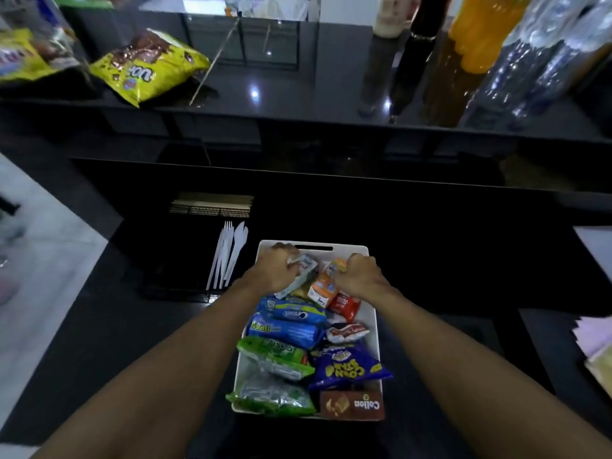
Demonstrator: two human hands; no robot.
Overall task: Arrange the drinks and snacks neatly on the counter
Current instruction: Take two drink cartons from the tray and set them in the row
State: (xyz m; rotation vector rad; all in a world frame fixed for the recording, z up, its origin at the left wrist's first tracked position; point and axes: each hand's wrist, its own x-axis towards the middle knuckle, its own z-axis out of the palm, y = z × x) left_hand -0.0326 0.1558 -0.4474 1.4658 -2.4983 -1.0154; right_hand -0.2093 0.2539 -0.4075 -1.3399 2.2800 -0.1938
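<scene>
A white bin [372, 323] stands on the dark lower counter, packed with snack packs. At its far end my left hand [276, 270] is closed around a white drink carton [303, 271]. Beside it my right hand [361, 276] grips the top of an orange drink carton [323, 288]. Nearer me in the bin lie blue cookie packs [291, 323], green packs [275, 359], a purple corn snack bag [347, 367], red packets [346, 304] and a brown box [352, 405].
The raised black counter [298, 91] behind carries yellow chocolate snack bags [149, 66] on the left and several bottles [480, 34] on the right, orange and clear ones among them. White plastic cutlery [227, 253] lies in a black tray left of the bin.
</scene>
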